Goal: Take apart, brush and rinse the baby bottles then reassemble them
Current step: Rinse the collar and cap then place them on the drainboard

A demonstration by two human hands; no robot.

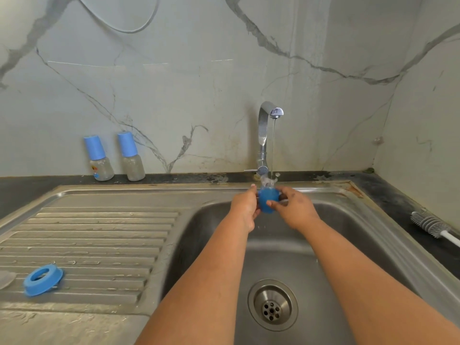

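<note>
A blue bottle cap (267,200) is under the running tap (267,120), over the sink basin (348,245). Water splashes on its top. My left hand (245,205) grips it from the left and my right hand (292,207) pinches it from the right. Two assembled baby bottles with blue caps (98,158) (132,156) stand against the wall at the back left. A blue screw ring (43,278) lies on the drainboard (99,232) at the left. A clear part (6,278) sits at the left edge beside the ring.
A grey bottle brush (433,226) with a white handle lies on the dark counter to the right of the sink. The drain (272,305) is in the basin's near part. The tap lever (251,170) points left.
</note>
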